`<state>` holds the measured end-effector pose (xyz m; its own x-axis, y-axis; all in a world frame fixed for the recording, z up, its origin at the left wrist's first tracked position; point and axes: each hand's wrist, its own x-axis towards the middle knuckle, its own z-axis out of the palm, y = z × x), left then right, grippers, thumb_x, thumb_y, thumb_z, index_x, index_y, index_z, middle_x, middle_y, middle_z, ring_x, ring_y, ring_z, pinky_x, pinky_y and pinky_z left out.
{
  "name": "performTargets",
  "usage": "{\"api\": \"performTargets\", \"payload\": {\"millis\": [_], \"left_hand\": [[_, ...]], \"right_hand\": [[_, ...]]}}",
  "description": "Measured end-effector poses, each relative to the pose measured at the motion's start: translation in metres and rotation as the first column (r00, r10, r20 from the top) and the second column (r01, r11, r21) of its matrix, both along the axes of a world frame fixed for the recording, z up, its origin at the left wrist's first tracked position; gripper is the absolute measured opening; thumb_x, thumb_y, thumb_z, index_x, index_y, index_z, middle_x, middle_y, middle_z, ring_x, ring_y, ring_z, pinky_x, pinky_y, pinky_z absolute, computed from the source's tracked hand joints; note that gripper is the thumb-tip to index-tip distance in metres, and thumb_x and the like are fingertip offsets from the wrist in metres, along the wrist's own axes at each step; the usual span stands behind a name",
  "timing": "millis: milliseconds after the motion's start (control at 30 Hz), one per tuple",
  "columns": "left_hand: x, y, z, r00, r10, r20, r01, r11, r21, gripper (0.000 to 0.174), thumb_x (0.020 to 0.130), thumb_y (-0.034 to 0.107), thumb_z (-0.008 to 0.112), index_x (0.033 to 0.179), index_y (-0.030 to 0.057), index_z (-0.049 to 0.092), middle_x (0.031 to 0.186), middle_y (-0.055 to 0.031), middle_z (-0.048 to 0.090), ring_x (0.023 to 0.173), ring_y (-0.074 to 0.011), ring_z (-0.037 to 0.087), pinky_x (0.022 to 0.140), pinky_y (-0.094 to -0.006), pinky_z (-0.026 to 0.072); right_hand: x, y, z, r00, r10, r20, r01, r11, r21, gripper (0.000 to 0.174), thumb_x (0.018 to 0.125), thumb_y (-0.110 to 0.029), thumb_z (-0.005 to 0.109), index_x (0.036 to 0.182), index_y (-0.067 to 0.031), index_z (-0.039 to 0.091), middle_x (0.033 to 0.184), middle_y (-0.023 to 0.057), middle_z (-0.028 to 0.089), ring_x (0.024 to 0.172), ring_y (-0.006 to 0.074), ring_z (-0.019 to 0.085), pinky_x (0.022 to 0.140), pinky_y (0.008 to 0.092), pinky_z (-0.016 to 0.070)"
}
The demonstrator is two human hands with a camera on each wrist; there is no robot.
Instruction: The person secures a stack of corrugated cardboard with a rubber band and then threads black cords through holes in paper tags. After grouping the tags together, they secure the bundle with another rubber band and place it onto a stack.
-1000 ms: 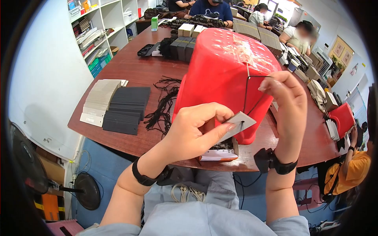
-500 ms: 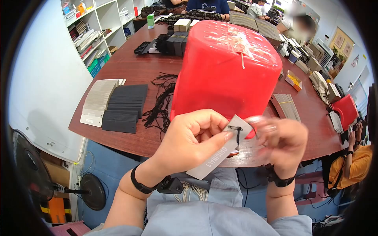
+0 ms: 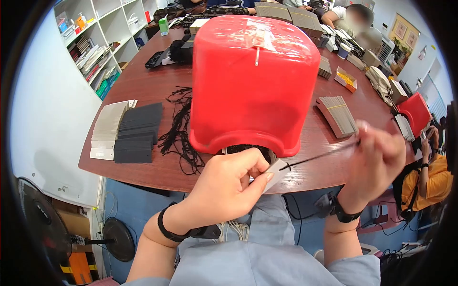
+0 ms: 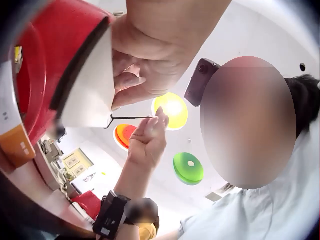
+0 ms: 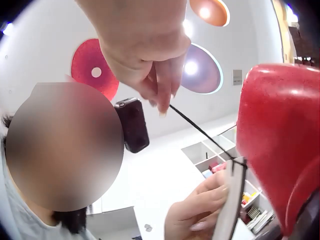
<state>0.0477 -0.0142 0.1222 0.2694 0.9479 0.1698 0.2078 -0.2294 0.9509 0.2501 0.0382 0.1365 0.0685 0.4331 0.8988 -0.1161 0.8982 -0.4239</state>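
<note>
Between thumb and fingers, my left hand pinches a pale grey hang tag in front of the red stool. A black cord runs from the hole at the tag's end, pulled straight out to the right. My right hand, a little blurred, pinches the cord's far end. In the right wrist view the cord slants tautly from the right fingertips down to the tag. The left wrist view shows the tag's broad face close up.
The upturned red plastic stool stands on the wooden table, a small hook taped to its top. Loose black cords lie left of it, beside rows of grey tags and black tags. A banded tag stack lies right.
The cord loop has come off the stool's hook and been drawn through the tag's hole. My right hand has come down and moved right, stretching the cord. My left hand keeps the tag.
</note>
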Motion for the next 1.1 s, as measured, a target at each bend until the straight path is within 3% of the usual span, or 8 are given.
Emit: {"api": "performTargets", "payload": {"millis": [367, 467, 533, 600, 800, 867, 933, 1100], "left_hand": [[0.003, 0.013, -0.006, 0.835, -0.112, 0.539, 0.331, 0.885, -0.329, 0.009, 0.080, 0.007, 0.060, 0.085, -0.0003, 0.056, 0.071, -0.0007, 0.059, 0.059, -0.0010, 0.050, 0.051, -0.0152, 0.0373], [0.003, 0.011, -0.008, 0.834, -0.183, 0.520, 0.411, 0.835, -0.366, 0.009, 0.079, 0.007, 0.061, 0.083, 0.0002, 0.056, 0.071, -0.0004, 0.059, 0.060, -0.0014, 0.050, 0.052, -0.0152, 0.0379], [0.005, 0.009, -0.009, 0.863, -0.207, 0.461, 0.390, 0.852, -0.349, 0.008, 0.078, 0.006, 0.062, 0.080, 0.0007, 0.057, 0.068, 0.0014, 0.057, 0.057, -0.0010, 0.048, 0.050, -0.0156, 0.0361], [0.009, 0.007, -0.013, 0.862, -0.208, 0.462, 0.368, 0.884, -0.288, 0.008, 0.077, 0.006, 0.062, 0.078, 0.0006, 0.056, 0.067, 0.0025, 0.056, 0.056, -0.0012, 0.046, 0.048, -0.0171, 0.0355], [0.018, 0.005, -0.014, 0.982, -0.177, -0.061, 0.161, 0.965, -0.206, 0.008, 0.080, 0.007, 0.060, 0.078, 0.0009, 0.055, 0.065, 0.0014, 0.056, 0.055, -0.0007, 0.046, 0.047, -0.0169, 0.0355], [0.023, 0.008, -0.014, 0.947, -0.149, 0.285, 0.263, 0.869, -0.420, 0.010, 0.081, 0.009, 0.059, 0.079, 0.0011, 0.054, 0.061, 0.0006, 0.054, 0.052, -0.0015, 0.047, 0.045, -0.0169, 0.0350], [0.031, 0.017, -0.024, 0.839, -0.046, 0.542, 0.349, 0.810, -0.471, 0.013, 0.083, 0.013, 0.057, 0.085, 0.0013, 0.051, 0.063, -0.0023, 0.055, 0.048, -0.0070, 0.051, 0.042, -0.0195, 0.0388], [0.069, 0.031, -0.034, 0.550, 0.174, 0.817, 0.322, 0.858, -0.400, 0.017, 0.086, 0.013, 0.052, 0.096, 0.0001, 0.046, 0.078, -0.0077, 0.058, 0.060, -0.0132, 0.060, 0.055, -0.0243, 0.0511]], "right_hand": [[0.002, -0.004, -0.006, 0.827, 0.462, 0.322, -0.236, 0.803, -0.546, 0.040, 0.055, 0.002, 0.075, 0.093, 0.0017, 0.061, 0.084, 0.0065, 0.053, 0.073, 0.0103, 0.051, 0.059, 0.0220, 0.0506], [0.019, 0.021, -0.015, 0.857, 0.336, 0.391, -0.196, 0.914, -0.356, 0.032, 0.058, 0.006, 0.072, 0.088, 0.0020, 0.062, 0.076, 0.0052, 0.051, 0.070, 0.0092, 0.051, 0.054, 0.0215, 0.0499], [0.018, 0.020, -0.013, 0.896, 0.435, -0.085, -0.401, 0.713, -0.576, 0.007, 0.073, 0.001, 0.059, 0.080, 0.0042, 0.059, 0.063, 0.0032, 0.047, 0.051, 0.0080, 0.045, 0.034, 0.0159, 0.0363], [0.028, 0.022, -0.010, 0.682, 0.532, -0.501, -0.730, 0.453, -0.513, 0.014, 0.083, -0.008, 0.051, 0.083, 0.0056, 0.054, 0.057, 0.0015, 0.041, 0.045, 0.0057, 0.035, 0.028, 0.0151, 0.0287], [0.045, 0.015, 0.000, 0.490, 0.593, -0.639, -0.859, 0.452, -0.239, 0.026, 0.092, -0.017, 0.039, 0.086, 0.0064, 0.049, 0.056, 0.0034, 0.030, 0.045, 0.0068, 0.027, 0.022, 0.0142, 0.0229], [0.051, 0.019, -0.005, 0.692, 0.461, -0.555, -0.698, 0.622, -0.354, 0.025, 0.091, -0.018, 0.041, 0.088, 0.0048, 0.052, 0.056, 0.0013, 0.035, 0.046, 0.0053, 0.032, 0.028, 0.0143, 0.0267], [0.055, 0.027, -0.017, 0.989, -0.125, -0.082, 0.047, 0.778, -0.627, 0.022, 0.089, -0.018, 0.048, 0.090, 0.0033, 0.055, 0.058, -0.0021, 0.043, 0.047, 0.0036, 0.038, 0.038, 0.0157, 0.0328], [0.065, -0.020, -0.043, 0.956, 0.231, 0.182, 0.018, 0.573, -0.819, 0.054, 0.092, -0.043, 0.028, 0.089, 0.0027, 0.057, 0.073, 0.0083, 0.059, 0.064, 0.0130, 0.055, 0.054, 0.0243, 0.0443]]}}
